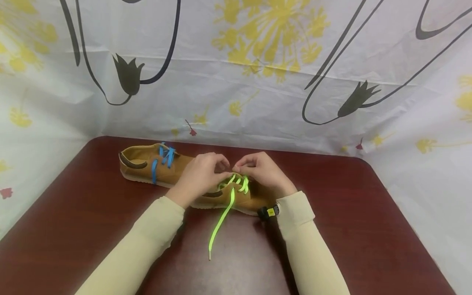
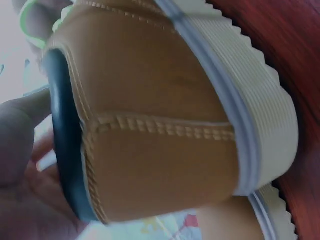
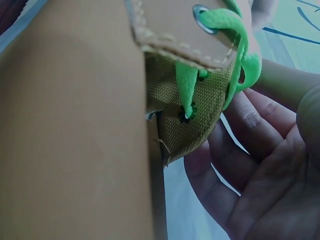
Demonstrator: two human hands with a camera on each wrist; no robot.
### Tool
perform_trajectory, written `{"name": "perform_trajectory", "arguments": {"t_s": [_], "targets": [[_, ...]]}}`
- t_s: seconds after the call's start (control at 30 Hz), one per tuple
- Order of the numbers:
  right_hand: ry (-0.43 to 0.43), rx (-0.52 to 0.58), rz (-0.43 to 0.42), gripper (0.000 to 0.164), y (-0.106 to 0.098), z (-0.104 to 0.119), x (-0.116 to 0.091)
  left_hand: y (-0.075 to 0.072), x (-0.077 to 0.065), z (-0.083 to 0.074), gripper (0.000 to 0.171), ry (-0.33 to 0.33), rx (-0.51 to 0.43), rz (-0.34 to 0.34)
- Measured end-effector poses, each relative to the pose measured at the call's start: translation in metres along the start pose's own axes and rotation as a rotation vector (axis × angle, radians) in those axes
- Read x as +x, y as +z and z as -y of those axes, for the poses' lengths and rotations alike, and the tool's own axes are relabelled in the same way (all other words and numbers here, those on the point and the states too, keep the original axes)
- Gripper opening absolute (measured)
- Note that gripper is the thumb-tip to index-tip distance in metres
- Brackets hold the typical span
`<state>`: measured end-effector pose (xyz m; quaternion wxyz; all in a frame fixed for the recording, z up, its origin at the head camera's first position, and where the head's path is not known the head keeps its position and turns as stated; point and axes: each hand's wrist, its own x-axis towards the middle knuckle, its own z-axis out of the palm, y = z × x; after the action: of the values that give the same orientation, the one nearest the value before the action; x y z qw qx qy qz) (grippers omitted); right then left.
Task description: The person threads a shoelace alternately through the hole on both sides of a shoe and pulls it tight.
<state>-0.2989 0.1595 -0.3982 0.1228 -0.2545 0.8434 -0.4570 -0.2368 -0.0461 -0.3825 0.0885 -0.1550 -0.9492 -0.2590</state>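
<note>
A tan shoe (image 1: 241, 200) with a neon green shoelace (image 1: 221, 221) sits on the table between both hands, toe to the right. One long lace end hangs over its near side onto the tabletop. My right hand (image 1: 265, 170) pinches the green lace by the upper eyelets; in the right wrist view a lace loop (image 3: 250, 70) meets the thumb and fingers beside the tongue (image 3: 200, 120). Over the shoe's opening, my left hand (image 1: 202, 174) has its thumb by the lacing. Its fingertips are hidden behind the dark-lined collar (image 2: 67, 135) in the left wrist view.
A second tan shoe (image 1: 129, 169) with blue laces (image 1: 167, 155) stands behind and to the left. Both rest on a dark red table (image 1: 332, 213). A white patterned sheet (image 1: 221, 94) surrounds its back and sides. A black-and-yellow device (image 1: 268, 212) sits at the right wrist.
</note>
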Motion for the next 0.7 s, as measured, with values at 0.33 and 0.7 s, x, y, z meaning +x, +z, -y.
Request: {"name": "perform_trajectory", "arguments": {"t_s": [0.33,0.7], "targets": [[0.025,-0.01,-0.035,0.012,0.003,0.002,-0.002,0.014,0.0,0.017,0.012,0.119,-0.108,0.042],[0.089,0.066,-0.088,0.014,0.01,0.014,0.003,0.015,-0.001,0.019,0.012,0.096,-0.129,0.036]]}}
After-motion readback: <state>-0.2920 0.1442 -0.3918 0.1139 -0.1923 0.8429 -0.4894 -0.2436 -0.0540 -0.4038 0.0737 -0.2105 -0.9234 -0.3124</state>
